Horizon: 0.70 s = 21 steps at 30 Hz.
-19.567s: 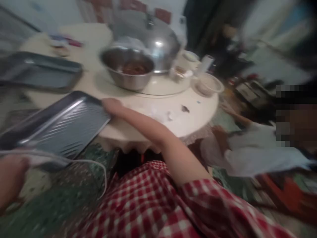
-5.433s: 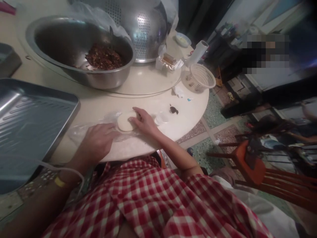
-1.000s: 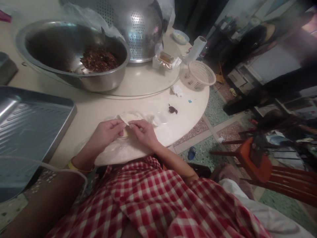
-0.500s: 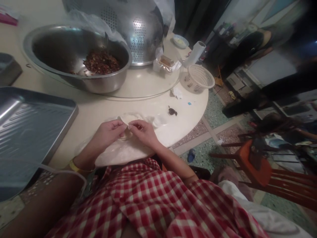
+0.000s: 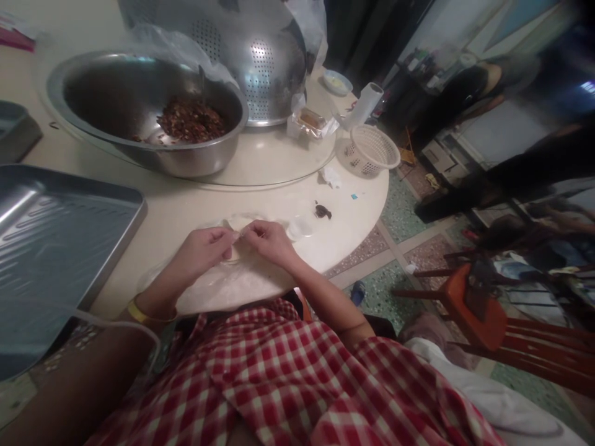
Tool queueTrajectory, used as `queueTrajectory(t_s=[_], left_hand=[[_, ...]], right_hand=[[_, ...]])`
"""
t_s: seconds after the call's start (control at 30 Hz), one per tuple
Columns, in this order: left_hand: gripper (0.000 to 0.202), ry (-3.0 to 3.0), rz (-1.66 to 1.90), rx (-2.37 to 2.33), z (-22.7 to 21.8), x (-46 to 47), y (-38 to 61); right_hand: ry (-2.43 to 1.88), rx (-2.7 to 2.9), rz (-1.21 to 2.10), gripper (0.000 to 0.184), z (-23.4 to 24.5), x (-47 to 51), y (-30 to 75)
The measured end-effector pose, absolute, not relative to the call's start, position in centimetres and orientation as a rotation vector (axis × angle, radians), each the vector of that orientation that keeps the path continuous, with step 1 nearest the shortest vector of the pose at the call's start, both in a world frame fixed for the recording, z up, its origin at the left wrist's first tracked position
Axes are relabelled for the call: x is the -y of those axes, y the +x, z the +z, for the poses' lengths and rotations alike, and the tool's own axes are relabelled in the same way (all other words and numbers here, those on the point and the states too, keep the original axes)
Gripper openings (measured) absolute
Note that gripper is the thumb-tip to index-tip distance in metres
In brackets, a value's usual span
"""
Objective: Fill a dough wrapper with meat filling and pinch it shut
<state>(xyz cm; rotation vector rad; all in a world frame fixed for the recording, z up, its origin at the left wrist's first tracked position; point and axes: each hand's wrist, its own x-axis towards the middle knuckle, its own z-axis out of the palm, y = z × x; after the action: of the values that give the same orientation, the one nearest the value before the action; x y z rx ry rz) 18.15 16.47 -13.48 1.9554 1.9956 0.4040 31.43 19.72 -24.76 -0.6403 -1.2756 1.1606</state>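
Observation:
My left hand (image 5: 204, 249) and my right hand (image 5: 269, 240) meet over the near edge of the table, thumbs and fingertips pinched together. Between them is a small pale piece of dough, mostly hidden by the fingers. Below and behind the hands lies a pale, round, flat piece of dough (image 5: 239, 221) on a clear plastic sheet (image 5: 209, 294). Right of my right hand are a translucent whitish round (image 5: 300, 227) and a small dark clump (image 5: 322, 212). A yellow bangle (image 5: 147, 314) circles my left wrist.
A steel bowl (image 5: 204, 158) with dark chopped filling stands behind, before a large perforated steel colander (image 5: 279, 74). A grey metal tray (image 5: 56, 248) is at left. A foil-wrapped block (image 5: 311, 121), plastic basket (image 5: 374, 148) and white roll (image 5: 367, 102) stand right. Beyond are an orange-brown chair (image 5: 478, 310) and people.
My right hand's fingers have curled in more and shifted slightly at the pinch. My left hand stays nearly in place, still pinching. The camera view has moved a little.

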Motion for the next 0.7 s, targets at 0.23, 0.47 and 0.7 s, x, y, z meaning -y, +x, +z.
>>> queueTrajectory(t_s=[0.23, 0.47, 0.7], left_hand=[[0.038, 1.895, 0.475, -1.972, -13.5, -16.4, 18.2], [0.038, 1.874, 0.436, -2.004, -13.3, -16.1, 16.6], [0.031, 1.788, 0.422, -2.075, -12.6, -15.6, 15.4]], right_hand=[[-0.62, 1.253, 1.213, 0.012, -24.8, -20.2, 31.2], [-0.669, 1.205, 1.216, 0.016, -25.0, -21.0, 31.4], [-0.863, 1.242, 1.059, 0.02, -25.0, -21.7, 31.5]])
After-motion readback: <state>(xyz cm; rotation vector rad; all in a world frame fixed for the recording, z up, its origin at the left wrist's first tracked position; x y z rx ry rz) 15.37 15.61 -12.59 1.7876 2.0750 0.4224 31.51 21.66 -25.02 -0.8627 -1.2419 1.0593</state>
